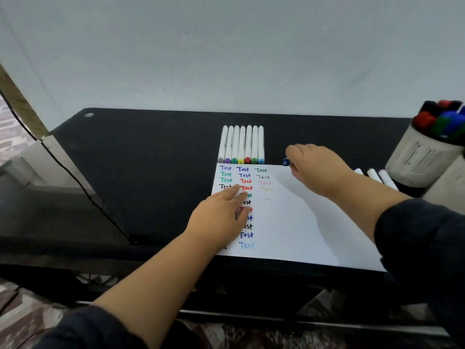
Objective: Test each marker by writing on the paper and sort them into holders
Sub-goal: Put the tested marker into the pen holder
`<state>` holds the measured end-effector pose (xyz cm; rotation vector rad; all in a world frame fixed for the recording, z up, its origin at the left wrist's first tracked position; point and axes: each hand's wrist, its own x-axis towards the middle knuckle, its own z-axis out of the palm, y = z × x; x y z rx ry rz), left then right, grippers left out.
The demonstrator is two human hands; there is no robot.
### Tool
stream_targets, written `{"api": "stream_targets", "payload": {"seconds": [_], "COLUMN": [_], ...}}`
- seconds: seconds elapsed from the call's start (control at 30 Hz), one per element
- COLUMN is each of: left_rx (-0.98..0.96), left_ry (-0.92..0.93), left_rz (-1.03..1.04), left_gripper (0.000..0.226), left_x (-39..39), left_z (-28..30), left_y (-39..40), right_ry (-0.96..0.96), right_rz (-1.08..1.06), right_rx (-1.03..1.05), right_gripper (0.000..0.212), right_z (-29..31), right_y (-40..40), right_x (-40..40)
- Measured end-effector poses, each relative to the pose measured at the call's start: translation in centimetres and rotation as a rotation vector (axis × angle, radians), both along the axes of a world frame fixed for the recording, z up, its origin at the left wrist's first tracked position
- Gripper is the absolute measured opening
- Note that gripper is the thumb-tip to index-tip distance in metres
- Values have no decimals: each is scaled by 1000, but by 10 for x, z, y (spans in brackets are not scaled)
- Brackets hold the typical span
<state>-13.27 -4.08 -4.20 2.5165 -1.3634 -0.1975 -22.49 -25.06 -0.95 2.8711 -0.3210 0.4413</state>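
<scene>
Dark sleeves [425,250] cover both forearms closest to the camera. Under them a black table [156,157] carries a white paper [289,222] with 3 columns of coloured "Test" words. On its left part the left hand [221,215] lies flat with straight fingers. At the table's right edge a holder [422,157] contains markers. Touching the paper's far edge, 7 white markers [241,144] lie together. Right hand [314,167] pinches a blue-capped marker [286,161] at the paper's far edge.

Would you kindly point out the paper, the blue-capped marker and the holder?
paper [289,227], head view, bare middle.
blue-capped marker [286,161], head view, its cap.
holder [420,157], head view, its side wall.
</scene>
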Motion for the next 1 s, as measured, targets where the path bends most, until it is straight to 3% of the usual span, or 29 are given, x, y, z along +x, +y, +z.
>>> {"api": "stream_targets", "payload": {"seconds": [0.07,0.17,0.37,0.57,0.7,1.0], "left_rx": [38,-1,-317,-414,-530,-703], "left_ry": [-104,-170,316,567,718,854], "left_rz": [-44,-83,180,238,325,347], "left_gripper": [48,50,52,39,32,25], "left_x": [-3,-10,-30,-36,-33,-25], "left_z": [5,9,26,23,21,28], "left_y": [0,0,10,27,38,42], "right_ry": [45,64,-93,-152,-205,-307], "right_rz": [25,2,69,2,2,-29], "right_rx": [-26,9,309,495,473,385], "right_gripper": [36,30,34,33,27,27], "right_z": [4,2,-4,-4,0,-7], "right_y": [13,29,73,116,120,115], "right_x": [-7,-16,-31,-35,-38,-32]}}
